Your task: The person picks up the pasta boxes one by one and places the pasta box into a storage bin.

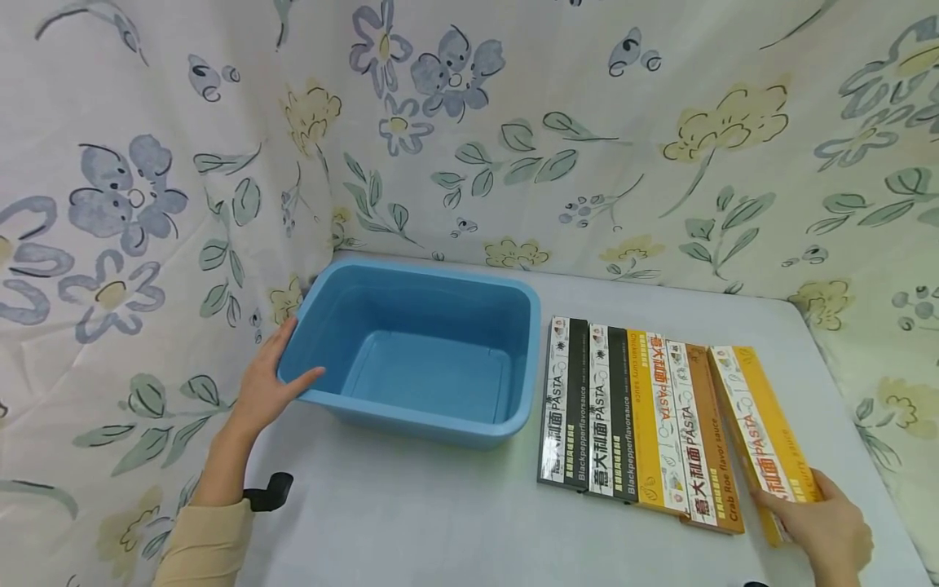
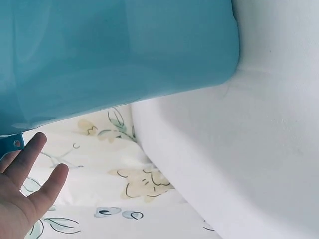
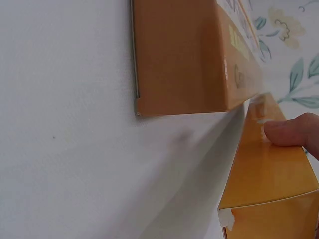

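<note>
My left hand (image 1: 267, 383) rests on the left rim of a blue plastic tub (image 1: 411, 414), its thumb across the front corner and its fingers along the outer side. In the left wrist view, the visible fingers are straight beside the tub's wall (image 2: 119, 59). With thumb and fingers my right hand (image 1: 832, 522) grips the near end of a yellow-and-white pasta box (image 1: 759, 432). This box is tilted and stands slightly apart from the row. Its thumb presses the box's yellow side (image 3: 269, 169) in the right wrist view; the other fingers are hidden there.
Left of the held box, several pasta boxes lie side by side: black ones (image 1: 575, 408), a yellow one (image 1: 653, 432) and a brown one (image 1: 715, 456). They lie on a white table (image 1: 411, 522). Floral cloth (image 1: 587, 163) hangs behind the table and at both sides.
</note>
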Action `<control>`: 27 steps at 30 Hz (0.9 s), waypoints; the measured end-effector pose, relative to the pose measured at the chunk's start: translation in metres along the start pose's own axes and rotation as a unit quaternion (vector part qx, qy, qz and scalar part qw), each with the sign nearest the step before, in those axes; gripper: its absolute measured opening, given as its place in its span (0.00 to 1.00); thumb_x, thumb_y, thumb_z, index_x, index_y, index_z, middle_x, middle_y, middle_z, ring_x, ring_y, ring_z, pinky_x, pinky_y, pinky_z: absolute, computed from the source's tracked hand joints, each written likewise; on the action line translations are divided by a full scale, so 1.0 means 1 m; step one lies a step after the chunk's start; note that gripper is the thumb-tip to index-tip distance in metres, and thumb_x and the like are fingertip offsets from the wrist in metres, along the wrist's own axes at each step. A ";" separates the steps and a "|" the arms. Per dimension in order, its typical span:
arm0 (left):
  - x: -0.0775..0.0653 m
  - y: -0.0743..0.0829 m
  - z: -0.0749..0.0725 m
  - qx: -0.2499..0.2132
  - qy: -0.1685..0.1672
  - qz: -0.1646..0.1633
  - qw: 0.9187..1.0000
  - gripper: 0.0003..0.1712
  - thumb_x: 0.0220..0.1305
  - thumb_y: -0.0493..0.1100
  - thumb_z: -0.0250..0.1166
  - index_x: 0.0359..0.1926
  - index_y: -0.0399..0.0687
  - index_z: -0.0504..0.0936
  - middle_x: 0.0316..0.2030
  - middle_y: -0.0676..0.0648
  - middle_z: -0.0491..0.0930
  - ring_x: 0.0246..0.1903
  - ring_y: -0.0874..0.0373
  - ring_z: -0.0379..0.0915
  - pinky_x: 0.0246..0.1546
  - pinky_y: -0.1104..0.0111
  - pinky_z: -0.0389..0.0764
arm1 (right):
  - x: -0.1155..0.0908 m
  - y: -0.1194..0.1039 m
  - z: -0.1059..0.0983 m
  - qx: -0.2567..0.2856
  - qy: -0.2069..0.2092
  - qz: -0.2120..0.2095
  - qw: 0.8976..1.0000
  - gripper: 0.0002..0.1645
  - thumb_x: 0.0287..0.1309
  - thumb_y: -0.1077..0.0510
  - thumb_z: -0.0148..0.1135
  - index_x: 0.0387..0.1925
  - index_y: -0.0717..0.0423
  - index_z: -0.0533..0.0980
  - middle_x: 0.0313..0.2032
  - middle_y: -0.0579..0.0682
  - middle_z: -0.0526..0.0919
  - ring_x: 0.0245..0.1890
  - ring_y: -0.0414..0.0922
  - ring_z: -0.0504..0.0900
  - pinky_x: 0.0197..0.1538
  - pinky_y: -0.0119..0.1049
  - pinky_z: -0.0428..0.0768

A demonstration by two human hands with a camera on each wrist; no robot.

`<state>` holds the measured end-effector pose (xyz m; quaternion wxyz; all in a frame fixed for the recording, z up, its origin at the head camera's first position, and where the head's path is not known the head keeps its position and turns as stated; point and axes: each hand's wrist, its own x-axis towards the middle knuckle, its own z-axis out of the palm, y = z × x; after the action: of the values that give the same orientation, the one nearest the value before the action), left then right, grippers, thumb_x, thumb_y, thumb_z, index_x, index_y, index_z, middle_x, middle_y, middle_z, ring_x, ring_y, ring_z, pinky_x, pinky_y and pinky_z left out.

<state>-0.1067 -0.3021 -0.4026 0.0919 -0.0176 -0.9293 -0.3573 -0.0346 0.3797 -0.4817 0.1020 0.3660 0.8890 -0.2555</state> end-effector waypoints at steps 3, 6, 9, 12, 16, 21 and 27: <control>0.000 0.000 0.000 0.002 -0.004 -0.001 1.000 0.54 0.54 0.50 0.70 0.75 0.41 0.51 0.71 0.29 0.51 0.68 0.27 0.48 0.56 0.28 0.56 | -0.003 -0.003 -0.005 0.003 0.010 0.003 1.000 0.60 0.51 0.44 0.69 0.70 0.73 0.49 0.62 0.77 0.60 0.53 0.70 0.63 0.53 0.61 0.62; 0.000 0.001 -0.001 0.003 -0.010 -0.004 1.000 0.55 0.54 0.50 0.70 0.75 0.41 0.50 0.72 0.29 0.50 0.67 0.26 0.48 0.56 0.28 0.56 | -0.006 -0.006 -0.009 0.002 0.021 0.000 1.000 0.60 0.50 0.45 0.69 0.71 0.72 0.48 0.63 0.76 0.60 0.53 0.70 0.62 0.54 0.62 0.61; 0.000 0.001 -0.002 0.001 -0.014 -0.005 1.000 0.55 0.54 0.50 0.70 0.76 0.42 0.50 0.72 0.29 0.50 0.67 0.25 0.48 0.55 0.27 0.56 | -0.009 -0.010 -0.013 0.002 0.029 -0.005 1.000 0.61 0.49 0.46 0.70 0.71 0.71 0.48 0.62 0.76 0.60 0.52 0.69 0.62 0.54 0.63 0.60; 0.001 0.001 -0.002 0.002 -0.016 -0.005 1.000 0.55 0.54 0.50 0.70 0.76 0.43 0.50 0.72 0.29 0.50 0.66 0.25 0.49 0.55 0.27 0.57 | -0.010 -0.013 -0.016 0.007 0.036 -0.015 0.999 0.61 0.47 0.47 0.71 0.71 0.70 0.49 0.60 0.76 0.61 0.51 0.69 0.63 0.53 0.63 0.61; 0.001 0.000 -0.002 0.004 -0.016 0.006 1.000 0.54 0.54 0.51 0.70 0.76 0.43 0.51 0.73 0.32 0.49 0.68 0.27 0.47 0.56 0.28 0.55 | -0.014 -0.019 -0.019 0.010 0.047 -0.036 0.998 0.60 0.45 0.47 0.73 0.71 0.70 0.52 0.59 0.77 0.63 0.49 0.67 0.66 0.48 0.59 0.62; 0.002 -0.003 -0.002 0.008 -0.022 0.020 1.000 0.52 0.56 0.52 0.69 0.75 0.42 0.52 0.74 0.35 0.47 0.70 0.30 0.44 0.57 0.28 0.54 | -0.025 -0.032 -0.024 0.008 0.052 -0.058 0.997 0.60 0.45 0.47 0.74 0.71 0.69 0.53 0.59 0.77 0.64 0.49 0.67 0.67 0.46 0.57 0.63; 0.001 -0.004 -0.002 0.018 -0.032 0.011 0.999 0.52 0.57 0.52 0.68 0.76 0.42 0.51 0.75 0.35 0.46 0.69 0.29 0.44 0.55 0.27 0.55 | -0.032 -0.047 -0.030 -0.005 0.040 -0.084 0.996 0.61 0.45 0.44 0.75 0.71 0.68 0.54 0.61 0.76 0.64 0.50 0.66 0.68 0.45 0.54 0.64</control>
<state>-0.1075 -0.3064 -0.4040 0.0667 -0.0379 -0.9376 -0.3392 -0.0445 0.3483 -0.4262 0.0460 0.2996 0.9212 -0.2440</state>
